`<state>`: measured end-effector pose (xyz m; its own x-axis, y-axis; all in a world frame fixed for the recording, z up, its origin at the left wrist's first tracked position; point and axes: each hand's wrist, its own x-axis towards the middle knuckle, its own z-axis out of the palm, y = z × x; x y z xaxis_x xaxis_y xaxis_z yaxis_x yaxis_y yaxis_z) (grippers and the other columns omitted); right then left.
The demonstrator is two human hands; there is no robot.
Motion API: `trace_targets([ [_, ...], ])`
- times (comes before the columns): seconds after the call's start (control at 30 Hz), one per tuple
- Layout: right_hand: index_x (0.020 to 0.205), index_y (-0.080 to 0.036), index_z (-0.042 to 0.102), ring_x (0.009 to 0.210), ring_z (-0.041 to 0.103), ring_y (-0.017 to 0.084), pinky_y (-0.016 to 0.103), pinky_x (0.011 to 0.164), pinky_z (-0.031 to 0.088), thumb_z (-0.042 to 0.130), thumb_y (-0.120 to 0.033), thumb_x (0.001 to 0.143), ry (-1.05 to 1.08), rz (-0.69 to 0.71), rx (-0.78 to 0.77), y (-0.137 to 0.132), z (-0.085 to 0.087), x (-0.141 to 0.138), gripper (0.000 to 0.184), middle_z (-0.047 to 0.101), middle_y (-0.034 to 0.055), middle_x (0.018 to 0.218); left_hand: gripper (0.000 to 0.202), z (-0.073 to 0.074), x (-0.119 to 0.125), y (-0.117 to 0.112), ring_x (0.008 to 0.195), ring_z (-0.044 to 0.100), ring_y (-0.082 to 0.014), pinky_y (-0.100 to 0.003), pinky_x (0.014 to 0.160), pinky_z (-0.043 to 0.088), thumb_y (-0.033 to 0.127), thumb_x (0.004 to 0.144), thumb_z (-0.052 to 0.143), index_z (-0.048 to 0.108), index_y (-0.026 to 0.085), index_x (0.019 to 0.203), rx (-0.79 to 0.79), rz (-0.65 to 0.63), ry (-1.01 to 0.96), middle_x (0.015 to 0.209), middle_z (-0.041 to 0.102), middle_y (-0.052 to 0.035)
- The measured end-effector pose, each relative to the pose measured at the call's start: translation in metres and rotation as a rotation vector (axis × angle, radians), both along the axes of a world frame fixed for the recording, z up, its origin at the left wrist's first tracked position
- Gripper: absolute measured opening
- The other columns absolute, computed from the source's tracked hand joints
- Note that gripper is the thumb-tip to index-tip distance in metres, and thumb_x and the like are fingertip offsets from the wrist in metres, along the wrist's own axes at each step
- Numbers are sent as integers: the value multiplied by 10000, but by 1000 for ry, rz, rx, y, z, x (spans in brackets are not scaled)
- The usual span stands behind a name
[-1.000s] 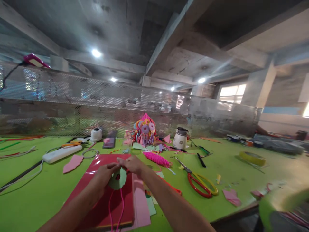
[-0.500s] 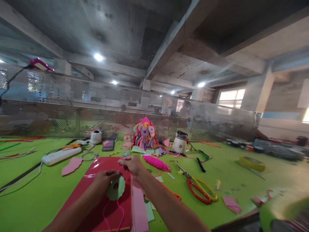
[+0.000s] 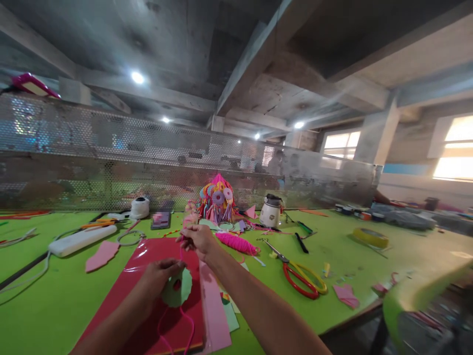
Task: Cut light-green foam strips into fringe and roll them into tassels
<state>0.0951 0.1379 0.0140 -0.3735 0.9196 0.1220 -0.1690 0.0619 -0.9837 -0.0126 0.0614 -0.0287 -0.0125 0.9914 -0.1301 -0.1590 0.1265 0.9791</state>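
My left hand [image 3: 158, 277] pinches a pale green paper disc [image 3: 178, 289] with a hole in its middle, held over a red sheet [image 3: 148, 301]. A pink cord [image 3: 182, 320] runs through the hole and hangs in a loop below the disc. Above and behind the disc, my right hand [image 3: 195, 240] is closed on the upper end of the cord, which is drawn up tight. A pink paper strip [image 3: 213, 310] lies beside the red sheet.
On the green table [image 3: 55, 296] lie red-and-yellow scissors [image 3: 301, 278], a pink yarn bundle [image 3: 236, 243], a pile of coloured tasselled ornaments [image 3: 217, 202], a white jar [image 3: 269, 212], a power strip [image 3: 77, 240], a yellow tape roll [image 3: 370, 237] and paper scraps. A mesh screen [image 3: 111, 162] runs behind.
My right hand has risen away from the disc, drawing the pink cord up through the hole. The left hand has kept the disc low over the red sheet. The view has swung slightly right.
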Motion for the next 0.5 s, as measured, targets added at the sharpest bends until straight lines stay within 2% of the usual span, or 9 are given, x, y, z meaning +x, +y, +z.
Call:
trace_targets([
  [0.27,642,-149,548,351,531,65,151,328,353,658,-339,638,109,-77,37,-11,-2,3,219,627,-27,486,277,6,2,-9,447,477,-114,-225,466,338,402,571,693,597,143,571,75,-50,29,485,561,-7],
  [0.5,632,-149,552,345,537,75,155,318,355,667,-351,609,113,-60,48,-14,-2,2,234,624,-20,471,192,5,1,-3,503,521,-133,-239,504,378,312,579,704,624,159,663,77,-18,-51,558,604,-9],
])
